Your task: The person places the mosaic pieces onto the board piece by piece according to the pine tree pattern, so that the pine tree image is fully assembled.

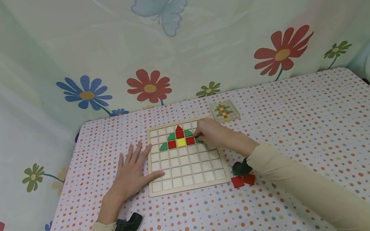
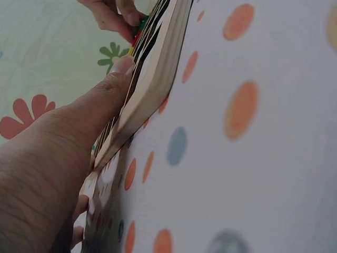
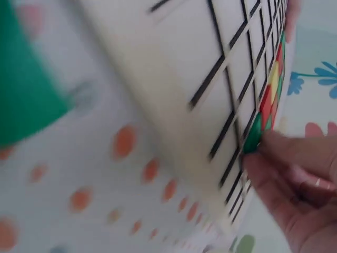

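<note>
Beige right sleeve [image 1: 305, 177] nearest, cut off by the lower border of the head view, and out from it the right hand [image 1: 214, 134] is brought over the right side of the wooden grid board [image 1: 189, 188], wrist bent, fingers curled. Between thumb and finger a green quarter-circle tile [image 3: 254, 134] is pinched, at the right end of a row of coloured tiles; whether it is fully seated cannot be told, as it is part-covered by the fingertips.

Over to the left hand [image 1: 130, 175]: laid low, fingers straight and spread apart, the board's left edge touched by fingertips, the thumb rested on the rim. In the left wrist view, most of those fingers are hidden behind the hand.

The board is set left of centre on the dotted tabletop [image 1: 312, 122], with a pattern card [image 1: 224, 111] placed towards the far edge. By the board's near right corner, red square tiles [image 1: 237, 182] are seen, a green piece [image 3: 26, 84] almost covered by the black wrist device [image 1: 242, 167]; up close, that piece is blurred and cropped.
</note>
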Demonstrator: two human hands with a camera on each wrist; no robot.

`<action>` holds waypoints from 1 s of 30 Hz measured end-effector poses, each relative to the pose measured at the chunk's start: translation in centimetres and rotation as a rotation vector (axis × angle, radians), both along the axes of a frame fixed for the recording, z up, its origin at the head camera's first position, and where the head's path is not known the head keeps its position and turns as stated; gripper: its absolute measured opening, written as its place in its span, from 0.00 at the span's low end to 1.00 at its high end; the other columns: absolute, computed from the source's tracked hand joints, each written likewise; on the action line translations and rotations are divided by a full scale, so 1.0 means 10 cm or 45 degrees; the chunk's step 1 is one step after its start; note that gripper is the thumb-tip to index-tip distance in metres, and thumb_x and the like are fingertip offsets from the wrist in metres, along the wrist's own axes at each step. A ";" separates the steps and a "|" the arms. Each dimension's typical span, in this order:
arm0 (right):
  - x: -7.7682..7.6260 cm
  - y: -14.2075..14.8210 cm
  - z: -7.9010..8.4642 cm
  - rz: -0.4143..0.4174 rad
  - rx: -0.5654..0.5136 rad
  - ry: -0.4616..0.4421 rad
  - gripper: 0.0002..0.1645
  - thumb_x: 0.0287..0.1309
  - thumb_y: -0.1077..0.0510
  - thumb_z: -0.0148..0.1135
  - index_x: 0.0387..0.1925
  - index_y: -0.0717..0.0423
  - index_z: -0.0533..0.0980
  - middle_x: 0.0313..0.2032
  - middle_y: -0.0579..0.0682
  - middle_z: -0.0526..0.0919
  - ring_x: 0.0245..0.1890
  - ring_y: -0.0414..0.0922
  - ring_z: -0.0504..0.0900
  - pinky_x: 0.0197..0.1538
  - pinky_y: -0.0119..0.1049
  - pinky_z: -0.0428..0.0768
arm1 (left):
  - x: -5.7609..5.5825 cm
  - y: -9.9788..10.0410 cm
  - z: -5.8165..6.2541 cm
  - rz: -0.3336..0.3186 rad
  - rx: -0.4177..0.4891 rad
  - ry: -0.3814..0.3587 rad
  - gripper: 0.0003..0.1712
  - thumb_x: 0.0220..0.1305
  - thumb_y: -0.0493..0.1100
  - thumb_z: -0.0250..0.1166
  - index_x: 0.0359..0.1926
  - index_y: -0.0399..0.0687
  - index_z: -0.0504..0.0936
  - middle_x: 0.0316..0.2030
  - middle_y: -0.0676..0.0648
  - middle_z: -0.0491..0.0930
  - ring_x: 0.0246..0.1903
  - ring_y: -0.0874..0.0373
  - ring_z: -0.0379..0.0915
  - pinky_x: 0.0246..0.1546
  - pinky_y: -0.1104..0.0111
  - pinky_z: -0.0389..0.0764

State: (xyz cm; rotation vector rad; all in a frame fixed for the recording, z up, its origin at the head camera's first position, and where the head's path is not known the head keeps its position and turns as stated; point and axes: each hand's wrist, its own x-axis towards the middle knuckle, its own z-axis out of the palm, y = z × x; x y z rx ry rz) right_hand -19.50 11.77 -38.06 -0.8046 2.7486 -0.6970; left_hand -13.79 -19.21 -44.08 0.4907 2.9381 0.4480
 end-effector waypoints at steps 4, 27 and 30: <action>0.03 0.18 0.02 0.070 -0.091 -0.091 0.15 0.71 0.69 0.62 0.56 0.71 0.83 0.48 0.60 0.87 0.45 0.49 0.83 0.46 0.38 0.84 | 0.00 0.01 0.00 -0.003 0.004 0.001 0.59 0.63 0.75 0.64 0.84 0.53 0.53 0.84 0.40 0.42 0.82 0.36 0.31 0.77 0.35 0.32; 0.74 0.77 0.00 0.245 -0.118 -0.249 0.09 0.56 0.63 0.79 0.39 0.53 0.87 0.37 0.40 0.82 0.34 0.36 0.77 0.39 0.30 0.82 | 0.01 -0.02 -0.01 -0.003 0.015 0.008 0.60 0.63 0.76 0.63 0.84 0.53 0.53 0.84 0.39 0.42 0.82 0.35 0.30 0.76 0.33 0.32; 0.76 0.77 -0.03 0.190 -0.135 -0.248 0.11 0.54 0.64 0.80 0.38 0.52 0.85 0.36 0.40 0.82 0.34 0.36 0.78 0.39 0.30 0.82 | 0.01 0.00 0.00 -0.003 0.024 0.014 0.60 0.63 0.77 0.63 0.84 0.53 0.54 0.84 0.39 0.43 0.82 0.35 0.31 0.76 0.33 0.32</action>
